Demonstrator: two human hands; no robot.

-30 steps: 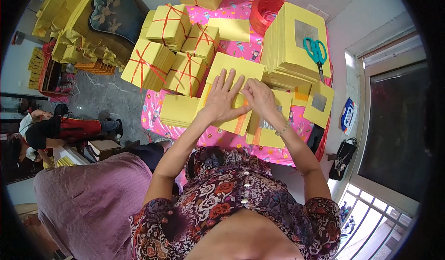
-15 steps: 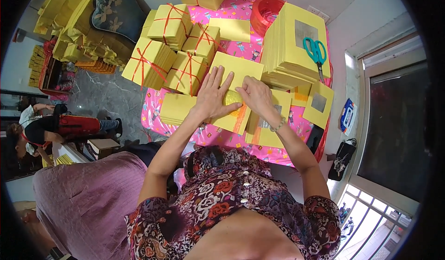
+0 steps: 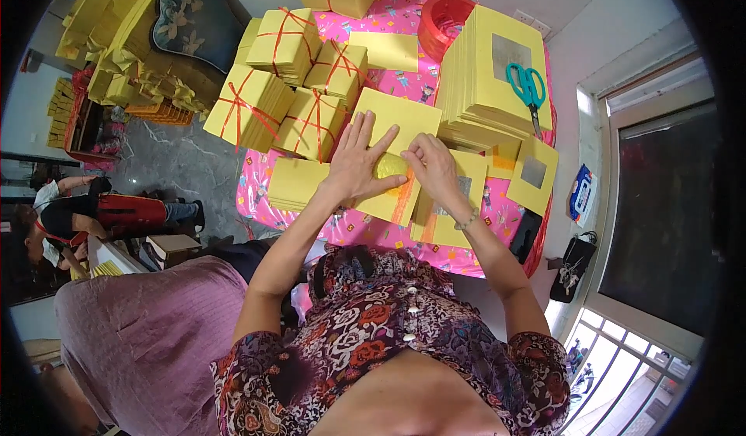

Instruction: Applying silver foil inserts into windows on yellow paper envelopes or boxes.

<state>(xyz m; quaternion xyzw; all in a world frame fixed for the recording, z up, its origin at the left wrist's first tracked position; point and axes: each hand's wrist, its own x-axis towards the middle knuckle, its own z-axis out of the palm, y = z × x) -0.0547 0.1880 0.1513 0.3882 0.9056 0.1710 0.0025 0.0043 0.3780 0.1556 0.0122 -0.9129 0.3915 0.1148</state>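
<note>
L hand [image 3: 356, 164] flat on yellow paper piece, R hand [image 3: 434, 164] at its orange strip.
L fingers spread, pressing a flat yellow paper piece [image 3: 378, 206] w/ a shiny gold patch [image 3: 390, 169] btwn L thumb & index; R fingers curled, tips bunched nr upper end of the shiny orange strip [image 3: 403, 200], can't tell if pinching anything. Paper piece is directly under L fingers, on a pink, cartoon-print-covered desk [image 3: 373, 235]. L of L fingers, nearby: yellow paper block tied w/ thin red ribbon [image 3: 305, 129], more tied blocks beyond. Just R of & below R fingers: yellow sheets w/ silver & orange patches [image 3: 457, 232]. Farther R & beyond R fingers: tall yellow paper stack [image 3: 465, 94] w/ teal-handled scissors [image 3: 533, 106] on top; red round plastic basket [image 3: 432, 36] beside stack, well apart from fingers.
</note>
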